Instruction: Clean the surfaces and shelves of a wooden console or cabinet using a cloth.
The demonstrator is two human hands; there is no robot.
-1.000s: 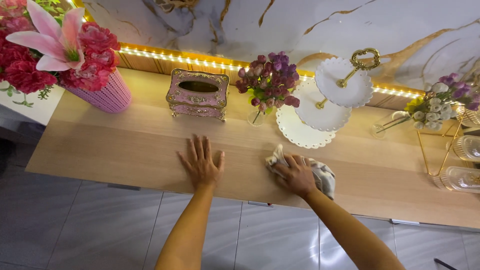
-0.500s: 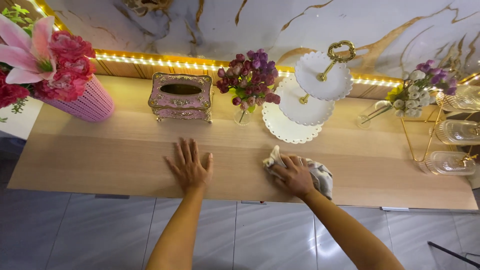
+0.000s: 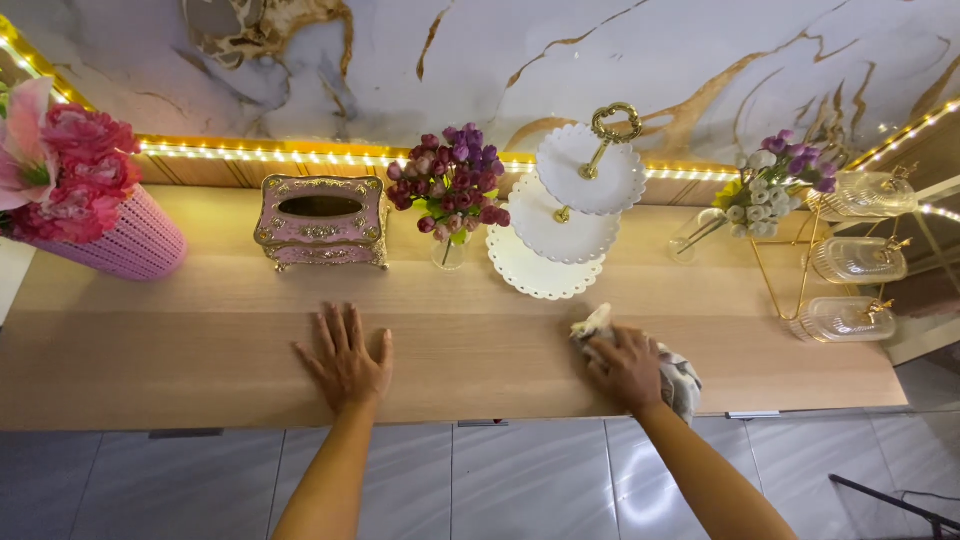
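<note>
My left hand (image 3: 345, 358) lies flat, fingers spread, on the light wooden countertop (image 3: 180, 340), holding nothing. My right hand (image 3: 627, 366) presses a crumpled pale cloth (image 3: 678, 377) onto the counter near its front edge, to the right of the left hand. The cloth sticks out at the fingertips and behind the wrist. A white three-tier scalloped stand (image 3: 565, 215) with a gold handle is just beyond the right hand.
An ornate pink and gold tissue box (image 3: 320, 221), a small glass vase of purple flowers (image 3: 450, 195) and a pink vase with red and pink flowers (image 3: 90, 210) line the back. At right stand a tilted flower vase (image 3: 760, 190) and a gold rack of glass jars (image 3: 850, 270).
My right hand has slid the cloth to the right along the counter. The left hand stays flat in place. The view has shifted to the right.
</note>
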